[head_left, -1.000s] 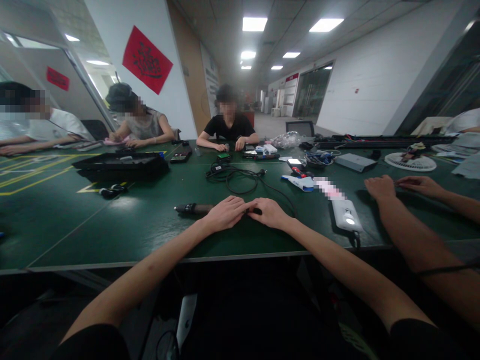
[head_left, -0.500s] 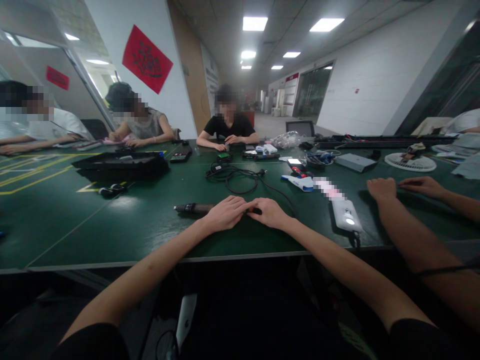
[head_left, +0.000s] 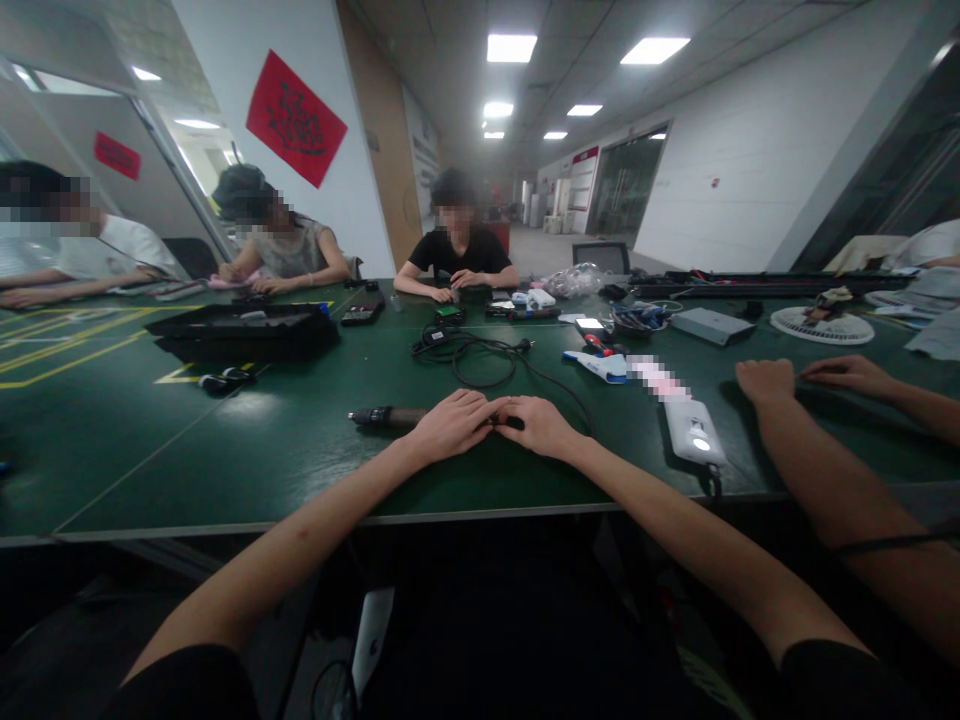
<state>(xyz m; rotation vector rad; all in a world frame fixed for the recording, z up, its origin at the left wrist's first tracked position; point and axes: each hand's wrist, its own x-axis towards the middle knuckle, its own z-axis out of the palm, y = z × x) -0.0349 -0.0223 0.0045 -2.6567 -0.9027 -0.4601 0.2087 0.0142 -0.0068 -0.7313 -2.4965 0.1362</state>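
Note:
A dark, slim electric screwdriver [head_left: 401,417] lies on the green table with its tip pointing left. My left hand [head_left: 454,425] is closed over its body and covers the rear part. My right hand [head_left: 541,425] meets the left fingertips, its thumb and fingers curled at the tool's tail end, where something small and dark shows between them. Exactly what the right fingers pinch is partly hidden. Beyond both hands, a black cable [head_left: 480,372] is loosely coiled, and one strand runs down behind my right hand.
At right, a white power bank-like device [head_left: 691,432] lies near a co-worker's hands [head_left: 765,380]. A blue-and-white tool [head_left: 600,365] sits beyond. A black tray [head_left: 244,325] stands at left. Several people sit around the table [head_left: 262,470]. A white round fan part [head_left: 821,325] is far right.

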